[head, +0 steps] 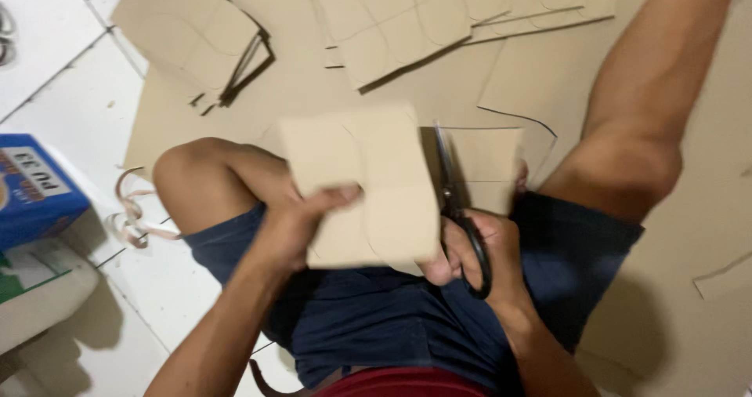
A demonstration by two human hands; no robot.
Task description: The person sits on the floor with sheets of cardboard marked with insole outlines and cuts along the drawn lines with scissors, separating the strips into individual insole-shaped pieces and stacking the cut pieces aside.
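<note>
Cardboard piece: tan, roughly square, marked with curved pencil lines, held up over the lap at the centre of the view. Left hand: fingers and thumb pressed together on the near left edge of this piece, thumb lying across its face. Right hand: at the near right corner of the piece, fingers through the black loop handles of the scissors and closed around them. Scissors: blades point away from the person and run along the right edge of the held piece; whether the blades are parted or closed cannot be told through the blur. Large cardboard sheet: spread flat on the floor beyond the knees, with a drawn outline to the right. Stack of cut pieces: far left, lying on the sheet, edges fanned. Second group of cut pieces: far centre, overlapping one another. Blue box: left edge of the scene, on the white tiled floor. Curled offcut strips: on the tiles, just beside the left knee.
</note>
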